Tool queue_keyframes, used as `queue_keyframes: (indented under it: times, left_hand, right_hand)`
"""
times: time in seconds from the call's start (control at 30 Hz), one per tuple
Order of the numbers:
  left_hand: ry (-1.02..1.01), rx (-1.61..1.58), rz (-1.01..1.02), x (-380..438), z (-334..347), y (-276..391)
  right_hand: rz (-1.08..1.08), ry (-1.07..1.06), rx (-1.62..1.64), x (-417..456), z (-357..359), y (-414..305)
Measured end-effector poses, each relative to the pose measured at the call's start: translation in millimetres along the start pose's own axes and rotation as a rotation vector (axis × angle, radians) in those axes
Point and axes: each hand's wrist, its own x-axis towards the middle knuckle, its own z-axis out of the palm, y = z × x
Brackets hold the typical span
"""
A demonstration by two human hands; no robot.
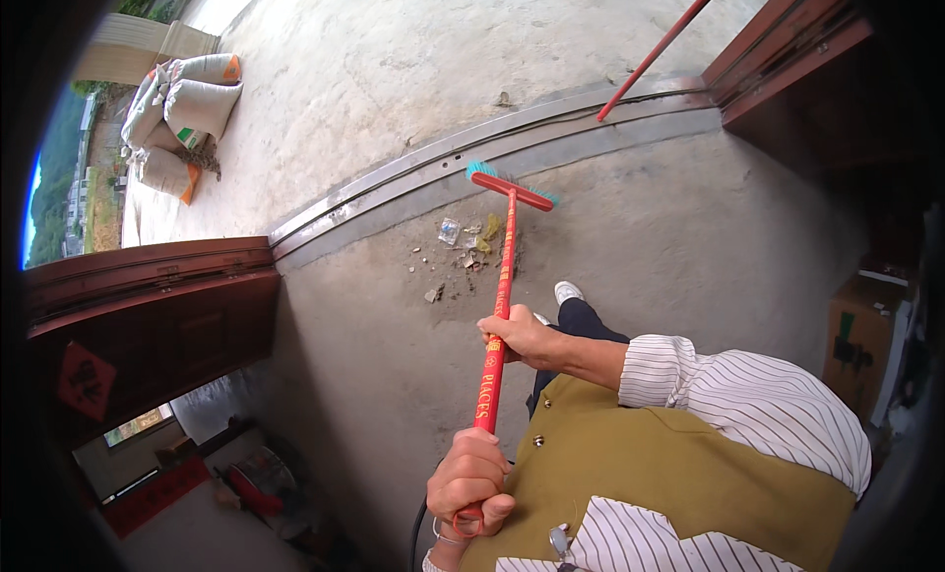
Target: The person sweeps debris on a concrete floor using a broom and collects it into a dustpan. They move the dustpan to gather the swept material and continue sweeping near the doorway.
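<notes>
A push broom with a red printed handle (505, 273) slants up the view from my two hands. My left hand (470, 477) wraps around the handle's near end, by its hanging loop. Farther down the shaft, my right hand (523, 336) grips it. The red broom head (512, 191) with teal bristles is at the concrete floor just inside the metal door threshold (413, 175). Left of the shaft lies scattered debris: a clear plastic wrapper (449, 231), yellow plastic scraps (489, 231), stone chips (434, 294) and dark dirt.
Dark red door leaves (184, 313) stand at both sides of the doorway. A red pole (657, 55) reaches the threshold at upper right. Stuffed sacks (201, 107) sit outside on pale concrete (354, 62). A cardboard box (860, 343) stands at right. My white shoe (568, 292) is near the debris.
</notes>
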Motion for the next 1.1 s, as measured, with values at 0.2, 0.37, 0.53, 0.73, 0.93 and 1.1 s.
queue_keyframes:
  times: [0.2, 0.37, 0.53, 0.73, 0.93, 1.1]
  left_hand:
    - [0.013, -0.128, 0.004, 35.6, 38.7, -85.0]
    - [0.077, -0.138, -0.172, 45.2, 34.9, -120.1]
    - [-0.025, 0.04, -0.262, 26.1, -19.1, -61.5]
    - [0.011, 0.063, -0.159, 18.4, -38.0, 16.9]
    - [-0.181, -0.17, -0.044, 22.0, -42.2, 3.5]
    - [-0.326, -0.158, 0.033, 49.4, 9.5, -103.3]
  right_hand:
    - [-0.064, 0.295, -0.042, 42.9, -84.0, -46.4]
    - [0.101, 0.325, -0.076, 88.0, -106.1, -34.2]
    - [0.331, -0.005, 0.141, 85.2, -24.5, 30.0]
    - [0.391, -0.312, 0.21, 19.4, 31.1, 22.7]
    - [0.178, -0.216, 0.23, -20.2, -4.4, 7.1]
    - [-0.055, 0.213, 0.23, 8.0, -117.0, -18.4]
